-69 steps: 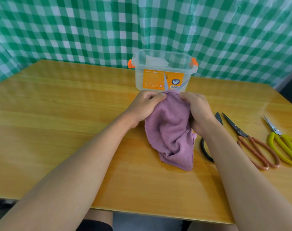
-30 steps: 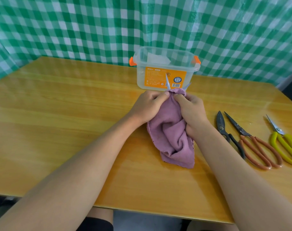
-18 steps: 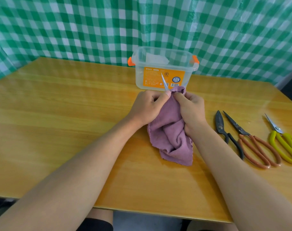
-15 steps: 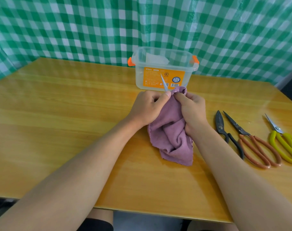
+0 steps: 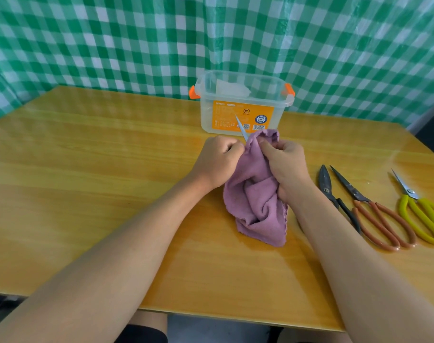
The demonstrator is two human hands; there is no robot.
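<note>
Purple cloth [image 5: 258, 201] now covers second scissor tip, one blade [image 5: 241, 128] showing; my left hand [image 5: 218, 164] and right hand [image 5: 285, 164], close together, both clutch cloth just in front of plastic box [image 5: 243, 115]

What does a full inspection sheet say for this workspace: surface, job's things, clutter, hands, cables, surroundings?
Surface: glossy yellow wooden table.
Job's things: crumpled purple cloth bunched round a thin metal blade; only the blade tip shows.
Clutter: clear plastic box with orange clips behind the cloth; black-handled shears, brown-handled scissors and yellow-handled scissors lying to the right.
Hands: left hand and right hand both grip the cloth.
Cables: nothing seen.
Surroundings: green-and-white checked curtain behind the table.
</note>
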